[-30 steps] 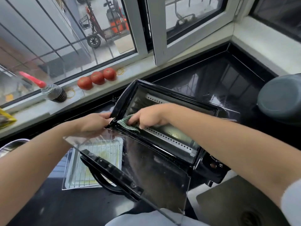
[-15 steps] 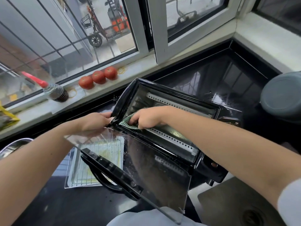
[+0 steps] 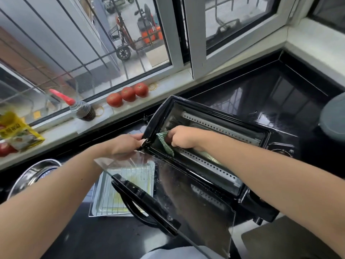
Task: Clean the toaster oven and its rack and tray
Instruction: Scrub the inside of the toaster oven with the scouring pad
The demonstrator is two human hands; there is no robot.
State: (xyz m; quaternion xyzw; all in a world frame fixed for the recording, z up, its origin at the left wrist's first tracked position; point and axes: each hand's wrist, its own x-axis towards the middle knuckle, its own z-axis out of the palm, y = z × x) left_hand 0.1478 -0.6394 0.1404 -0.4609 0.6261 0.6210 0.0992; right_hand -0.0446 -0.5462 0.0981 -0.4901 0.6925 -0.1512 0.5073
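A black toaster oven point(image 3: 268, 131) stands on the dark counter with its glass door point(image 3: 196, 199) folded down toward me. Inside the cavity, at its left end, my right hand point(image 3: 183, 138) grips a green scouring cloth point(image 3: 165, 142) against the left wall. My left hand point(image 3: 127, 143) holds the oven's left front edge by the door hinge. The metal tray point(image 3: 104, 200) with the wire rack point(image 3: 130, 176) lying in it sits on the counter left of the door, partly seen through the glass.
A steel bowl point(image 3: 31, 174) sits at the left. On the windowsill are three tomatoes point(image 3: 127, 94), a dark bottle point(image 3: 84, 111) with a red cap and a yellow packet point(image 3: 16, 133). A grey round lid point(image 3: 334, 118) is at the right edge.
My right hand has slid the cloth up and further left inside the oven, from the floor's front edge to the left wall. My left hand has stayed on the oven's edge.
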